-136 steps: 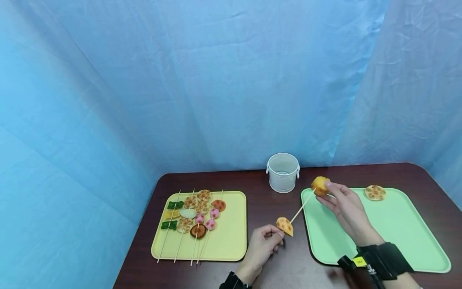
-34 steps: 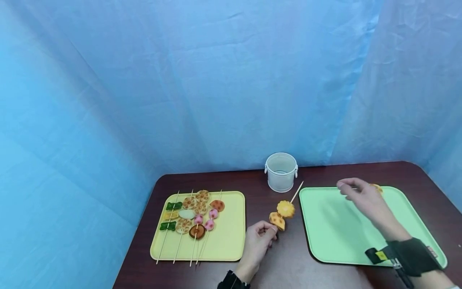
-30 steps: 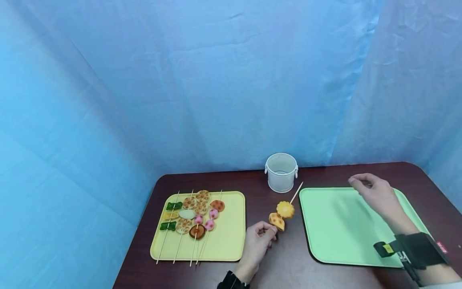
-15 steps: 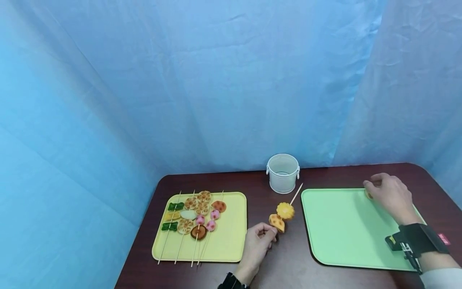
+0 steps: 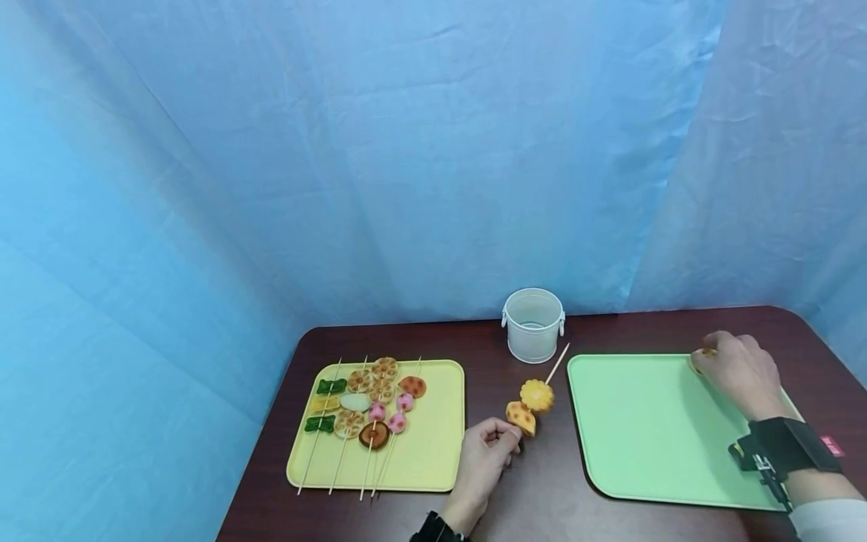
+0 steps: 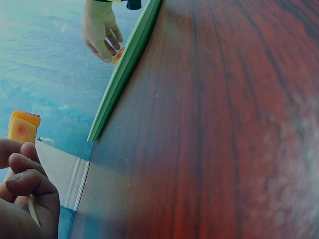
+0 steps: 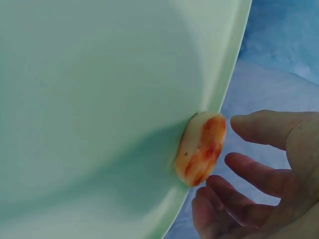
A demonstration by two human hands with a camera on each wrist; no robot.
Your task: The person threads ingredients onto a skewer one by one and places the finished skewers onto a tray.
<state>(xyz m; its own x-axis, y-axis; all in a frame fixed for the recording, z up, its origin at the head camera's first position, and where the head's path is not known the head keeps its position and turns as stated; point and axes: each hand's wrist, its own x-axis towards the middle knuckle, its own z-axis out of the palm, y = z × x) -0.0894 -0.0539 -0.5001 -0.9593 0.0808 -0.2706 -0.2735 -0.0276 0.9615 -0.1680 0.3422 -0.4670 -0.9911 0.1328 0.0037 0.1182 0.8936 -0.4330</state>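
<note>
My left hand point(image 5: 482, 459) pinches a bamboo skewer point(image 5: 559, 362) by its lower part, above the table between the two trays. Threaded on it are a spotted orange-yellow slice point(image 5: 521, 418), just above my fingertips, and a yellow corn piece point(image 5: 537, 395); its tip points up and right. My right hand point(image 5: 741, 374) is at the far right corner of the green tray point(image 5: 657, 444), beside a browned lotus root slice point(image 7: 201, 149). In the right wrist view, the thumb and loosely bent fingers stand around the slice with a small gap; it lies against the tray's rim.
Left on the table is a yellow tray point(image 5: 433, 459) with several loaded skewers, bearing green pieces, lotus root slices, pink balls and a brown mushroom point(image 5: 374, 435). A small white bucket point(image 5: 533, 331) stands at the back, between the trays. A blue curtain point(image 5: 433, 150) hangs behind.
The corn piece, earlier in my right hand at the skewer's tip, is now on the skewer. My right hand has moved right to the lotus root slice. The left hand has barely moved lately.
</note>
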